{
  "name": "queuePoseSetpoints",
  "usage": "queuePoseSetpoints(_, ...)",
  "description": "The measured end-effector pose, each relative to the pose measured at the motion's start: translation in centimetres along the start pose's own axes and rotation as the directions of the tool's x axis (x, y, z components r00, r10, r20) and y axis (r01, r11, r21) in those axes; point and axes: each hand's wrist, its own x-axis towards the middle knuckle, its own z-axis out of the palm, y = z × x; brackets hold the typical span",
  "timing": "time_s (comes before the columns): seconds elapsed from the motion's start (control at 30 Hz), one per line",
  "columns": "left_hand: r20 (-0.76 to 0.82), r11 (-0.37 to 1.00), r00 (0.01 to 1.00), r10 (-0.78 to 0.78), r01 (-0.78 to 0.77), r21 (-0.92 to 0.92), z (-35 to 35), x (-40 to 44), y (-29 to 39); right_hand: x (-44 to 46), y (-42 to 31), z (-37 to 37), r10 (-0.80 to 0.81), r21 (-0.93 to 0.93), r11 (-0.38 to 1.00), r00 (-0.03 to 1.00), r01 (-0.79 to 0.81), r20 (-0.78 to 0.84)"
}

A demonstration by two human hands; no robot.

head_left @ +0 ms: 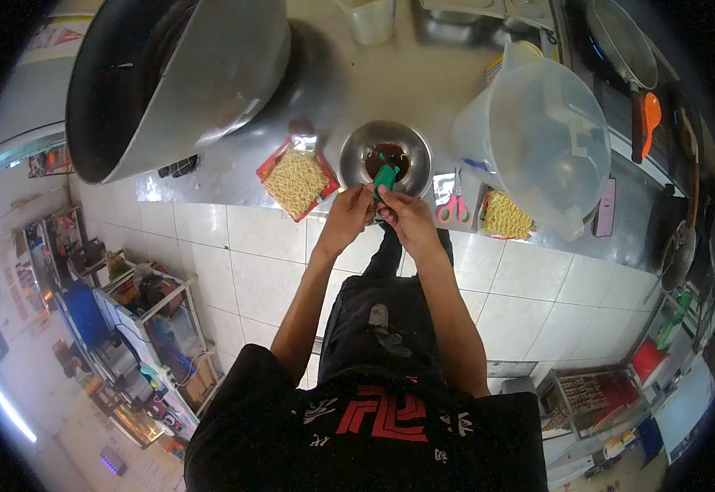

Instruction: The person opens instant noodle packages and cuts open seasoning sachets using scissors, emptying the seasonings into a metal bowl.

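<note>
Both my hands pinch a small green sachet (385, 179) over a steel bowl (353, 148) at the counter's front edge. My left hand (349, 215) closes on the sachet's left side, my right hand (410, 217) on its right side. Dark brown sauce (392, 158) lies in the bottom of the bowl, with a bit of green showing in it. Left of the bowl, a block of dry noodles (295, 182) rests on a red wrapper (323, 197). Pink-handled scissors (454, 207) lie right of the bowl, beside a second noodle block (506, 215).
A large steel pot (234, 90) stands at the left of the steel counter (349, 82). On the right are a translucent plastic jug (529, 123), a phone (606, 207) and an orange spoon (651, 115) near a pan (624, 45). A pale container (369, 20) stands at the back.
</note>
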Motion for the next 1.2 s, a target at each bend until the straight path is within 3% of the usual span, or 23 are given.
queuePoseSetpoints(0.03, 0.005, 1.0, 1.0, -0.001, 0.001, 0.004, 0.0, 0.0, -0.1, 0.1, 0.2, -0.3, 0.007, 0.042, 0.999, 0.998, -0.01, 0.065)
queuePoseSetpoints(0.1, 0.076, 0.966, 0.995, -0.057, 0.074, -0.248, -0.1, 0.0, -0.3, 0.3, 0.4, -0.6, 0.01, 0.087, 0.996, 0.995, -0.019, 0.101)
queuePoseSetpoints(0.3, 0.024, 0.945, 0.999, -0.029, 0.035, -0.326, 0.1, 0.1, -1.1, 0.6, 0.8, 0.0, 0.08, 0.21, 0.973, 0.994, -0.093, 0.069)
queuePoseSetpoints(0.47, 0.054, 0.943, 0.999, -0.006, 0.023, -0.332, 0.0, 0.5, -1.3, 1.1, 0.5, 0.2, 0.092, 0.217, 0.972, 0.996, -0.094, 0.022)
queuePoseSetpoints(0.83, 0.148, 0.97, 0.988, 0.037, 0.001, -0.244, -0.3, 1.2, -0.8, 3.1, -0.4, -0.6, 0.174, 0.25, 0.947, 0.976, -0.202, 0.127)
queuePoseSetpoints(1.1, 0.061, 0.997, 0.995, 0.082, -0.082, 0.004, 0.2, 1.4, -0.7, 3.0, -0.1, 0.3, 0.105, 0.224, 0.97, 0.994, -0.096, -0.028)
queuePoseSetpoints(1.2, 0.038, 0.995, 0.997, 0.061, -0.057, -0.085, 0.3, 0.9, -0.9, 2.4, 0.0, 0.1, 0.087, 0.2, 0.975, 0.996, -0.093, 0.034)
